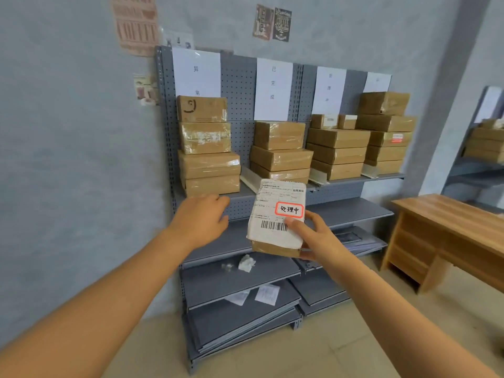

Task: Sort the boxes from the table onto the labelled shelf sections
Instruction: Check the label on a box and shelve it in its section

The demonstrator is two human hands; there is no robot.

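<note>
Cardboard parcel in the right hand, its shelf section up and to the right

Brown cardboard describes nearly everything here, starting with the small flat box with a white shipping label (276,216) held in front of the shelving. The right hand (313,236) has it from the lower right corner: the thumb (293,223) lies on the label face beside the barcode and the fingers curl under the bottom edge, a firm grip around one short end. The box's long axis runs up and away from that hand, label tilted toward the camera, so the red-bordered stamp reading 处理中 (289,209) is plain to see.

The left hand (203,216) hangs just to the left of the box, apart from it, fingers loosely extended and holding nothing (it looks to have nothing to do at present).

Behind both hands stands the grey metal pegboard shelf unit (354,211), its top shelf carrying four stacks under white paper signs. The third sign from the left (329,88) seems to carry the same three characters as the stamp, though it is small and faint. The stack of brown boxes below it (338,148) lies above and to the right of the held box, on the right hand's own side, so that hand is the nearer one for the placing. A light wooden counter (450,214) stands further right.
</note>
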